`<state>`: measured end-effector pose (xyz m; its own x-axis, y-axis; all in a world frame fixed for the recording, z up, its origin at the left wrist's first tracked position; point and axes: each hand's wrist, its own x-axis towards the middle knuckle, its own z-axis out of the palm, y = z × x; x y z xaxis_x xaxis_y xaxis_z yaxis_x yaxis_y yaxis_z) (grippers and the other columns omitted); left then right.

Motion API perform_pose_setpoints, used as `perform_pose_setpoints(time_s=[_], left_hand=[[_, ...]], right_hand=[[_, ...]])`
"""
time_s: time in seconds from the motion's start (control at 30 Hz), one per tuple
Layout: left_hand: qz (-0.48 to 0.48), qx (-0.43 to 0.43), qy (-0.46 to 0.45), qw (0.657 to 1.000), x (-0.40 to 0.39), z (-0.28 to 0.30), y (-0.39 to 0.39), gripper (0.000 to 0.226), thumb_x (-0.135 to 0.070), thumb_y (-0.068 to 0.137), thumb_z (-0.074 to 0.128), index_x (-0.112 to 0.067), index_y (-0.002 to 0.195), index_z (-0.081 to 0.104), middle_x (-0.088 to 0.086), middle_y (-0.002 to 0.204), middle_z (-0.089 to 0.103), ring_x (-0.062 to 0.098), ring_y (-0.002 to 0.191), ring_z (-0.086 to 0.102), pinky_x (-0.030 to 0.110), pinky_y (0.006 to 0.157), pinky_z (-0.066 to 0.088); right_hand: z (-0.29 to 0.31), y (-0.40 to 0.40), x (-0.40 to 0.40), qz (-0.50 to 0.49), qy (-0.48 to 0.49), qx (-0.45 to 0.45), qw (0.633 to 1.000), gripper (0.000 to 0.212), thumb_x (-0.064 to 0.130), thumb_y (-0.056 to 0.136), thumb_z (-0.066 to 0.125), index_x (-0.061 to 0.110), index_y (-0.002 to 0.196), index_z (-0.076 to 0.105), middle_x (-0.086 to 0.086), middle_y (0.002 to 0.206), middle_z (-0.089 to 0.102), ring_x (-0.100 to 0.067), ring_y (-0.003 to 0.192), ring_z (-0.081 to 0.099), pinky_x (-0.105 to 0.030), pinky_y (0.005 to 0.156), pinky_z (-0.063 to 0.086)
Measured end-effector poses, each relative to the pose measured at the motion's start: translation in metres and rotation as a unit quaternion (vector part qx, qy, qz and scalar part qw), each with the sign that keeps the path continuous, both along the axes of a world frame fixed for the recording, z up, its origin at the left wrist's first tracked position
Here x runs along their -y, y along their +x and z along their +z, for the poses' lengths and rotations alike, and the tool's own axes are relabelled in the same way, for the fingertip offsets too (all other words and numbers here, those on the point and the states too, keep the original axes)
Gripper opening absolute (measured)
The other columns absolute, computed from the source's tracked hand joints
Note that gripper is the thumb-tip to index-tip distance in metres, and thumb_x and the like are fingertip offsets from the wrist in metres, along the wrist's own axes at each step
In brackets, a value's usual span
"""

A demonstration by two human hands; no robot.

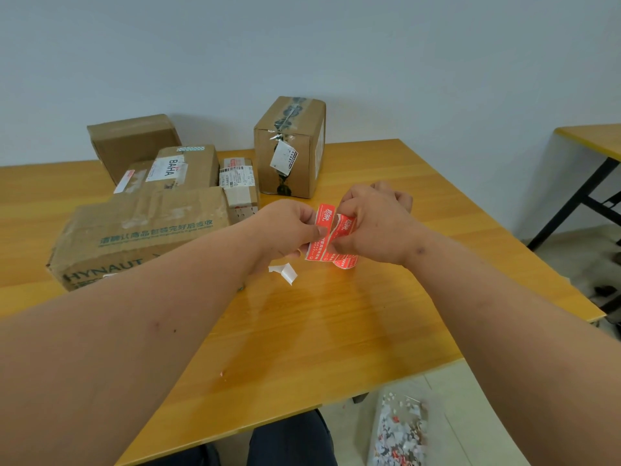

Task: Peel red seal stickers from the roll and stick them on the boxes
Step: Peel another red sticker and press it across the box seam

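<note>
Left hand: the left hand [291, 230] pinches the red sticker strip [322, 234] by its left edge, thumb on top.
Right hand: the right hand [373, 227] is close against the left, fingers curled onto the strip's right part, which looks to be lifting from the backing.
Roll: the rest of the sticker roll [344, 262] hangs just beneath the right hand, off the table [336, 331].
Boxes: the cardboard boxes [144, 230] stand beyond and to the left of the hands; I see no red seal clearly pressed on any.
Scrap: a white backing scrap [285, 272] lies beneath the left hand.
Progress: peeling underway; sticking seems mostly ahead.
</note>
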<state>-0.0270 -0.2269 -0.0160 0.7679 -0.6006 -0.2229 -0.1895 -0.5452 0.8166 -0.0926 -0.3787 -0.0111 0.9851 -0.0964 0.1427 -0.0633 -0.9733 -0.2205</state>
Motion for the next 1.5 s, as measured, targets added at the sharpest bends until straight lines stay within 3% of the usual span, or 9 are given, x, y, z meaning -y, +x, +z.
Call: perform_pose_setpoints(time_s=[0.33, 0.53, 0.73, 0.9, 1.0, 1.1, 1.23, 1.33, 1.5], left_hand=[[-0.024, 0.009, 0.005, 1.0, -0.0029, 0.002, -0.0001, 0.015, -0.022, 0.089, 0.069, -0.01, 0.099, 0.072, 0.015, 0.095, 0.074, 0.015, 0.08, 0.063, 0.029, 0.072, 0.048], [-0.037, 0.063, 0.031, 0.997, 0.0026, 0.0037, -0.0028, 0.017, -0.023, 0.095, 0.062, -0.01, 0.103, 0.069, 0.01, 0.097, 0.073, 0.022, 0.088, 0.067, 0.038, 0.084, 0.054], [-0.029, 0.052, 0.035, 0.998, 0.0035, 0.0025, -0.0014, 0.019, -0.025, 0.097, 0.058, -0.011, 0.105, 0.069, 0.015, 0.1, 0.072, 0.032, 0.098, 0.067, 0.049, 0.091, 0.054], [-0.01, 0.015, 0.016, 1.0, -0.0009, 0.0003, 0.0019, 0.031, -0.04, 0.093, 0.062, -0.01, 0.098, 0.068, 0.012, 0.097, 0.074, 0.025, 0.089, 0.067, 0.037, 0.082, 0.054], [-0.031, 0.012, 0.028, 0.999, -0.0035, 0.0009, 0.0017, 0.022, -0.029, 0.087, 0.071, -0.01, 0.099, 0.071, 0.013, 0.098, 0.073, 0.02, 0.086, 0.065, 0.033, 0.077, 0.051], [-0.027, 0.031, 0.029, 0.999, -0.0009, 0.0014, 0.0003, 0.019, -0.024, 0.089, 0.069, -0.008, 0.099, 0.071, 0.016, 0.098, 0.072, 0.021, 0.08, 0.06, 0.037, 0.076, 0.052], [-0.025, 0.053, 0.033, 0.998, 0.0037, 0.0014, -0.0021, 0.02, -0.025, 0.092, 0.066, -0.008, 0.103, 0.07, 0.016, 0.1, 0.071, 0.026, 0.087, 0.065, 0.043, 0.086, 0.054], [-0.022, 0.059, 0.036, 0.997, 0.0042, -0.0003, -0.0017, 0.018, -0.024, 0.094, 0.063, -0.009, 0.103, 0.069, 0.016, 0.101, 0.071, 0.032, 0.097, 0.067, 0.049, 0.089, 0.055], [-0.005, 0.057, 0.027, 0.998, 0.0037, -0.0043, -0.0002, 0.017, -0.02, 0.096, 0.06, -0.008, 0.105, 0.067, 0.016, 0.099, 0.072, 0.033, 0.095, 0.069, 0.049, 0.086, 0.056]], right_hand=[[0.0011, 0.0024, 0.0003, -0.001, -0.004, -0.023, 1.0, 0.022, 0.052, 0.074, 0.073, 0.032, 0.068, 0.065, 0.018, 0.107, 0.05, -0.015, 0.118, 0.028, -0.041, 0.097, 0.02], [0.0002, 0.0007, -0.0019, 0.004, -0.027, -0.026, 0.999, 0.024, 0.056, 0.071, 0.074, 0.034, 0.082, 0.073, 0.016, 0.107, 0.048, -0.015, 0.114, 0.026, -0.039, 0.099, 0.016], [0.0032, -0.0007, -0.0034, 0.015, -0.024, -0.018, 0.999, 0.022, 0.049, 0.074, 0.074, 0.038, 0.063, 0.059, 0.019, 0.105, 0.048, -0.015, 0.115, 0.027, -0.039, 0.099, 0.013], [0.0009, -0.0025, -0.0013, 0.012, -0.011, -0.008, 1.0, 0.019, 0.05, 0.074, 0.074, 0.039, 0.066, 0.062, 0.018, 0.105, 0.049, -0.014, 0.115, 0.028, -0.04, 0.1, 0.015], [0.0, -0.0029, -0.0008, 0.008, -0.015, -0.003, 1.0, 0.022, 0.055, 0.073, 0.071, 0.037, 0.064, 0.063, 0.017, 0.104, 0.05, -0.014, 0.114, 0.028, -0.04, 0.1, 0.015], [-0.0015, -0.0015, -0.0015, 0.007, -0.035, -0.004, 0.999, 0.023, 0.057, 0.072, 0.072, 0.034, 0.078, 0.072, 0.017, 0.105, 0.047, -0.015, 0.114, 0.027, -0.042, 0.103, 0.014], [-0.0033, -0.0001, -0.0023, 0.006, -0.048, -0.012, 0.999, 0.024, 0.054, 0.072, 0.075, 0.036, 0.087, 0.075, 0.019, 0.105, 0.046, -0.015, 0.115, 0.025, -0.045, 0.106, 0.013], [-0.0041, 0.0, -0.0019, 0.009, -0.045, -0.006, 0.999, 0.018, 0.049, 0.073, 0.076, 0.035, 0.085, 0.074, 0.02, 0.104, 0.047, -0.014, 0.114, 0.025, -0.045, 0.105, 0.013], [-0.0042, -0.0029, -0.0023, 0.014, -0.024, 0.004, 1.0, 0.014, 0.047, 0.072, 0.077, 0.035, 0.072, 0.069, 0.02, 0.104, 0.05, -0.013, 0.113, 0.026, -0.043, 0.104, 0.013]])
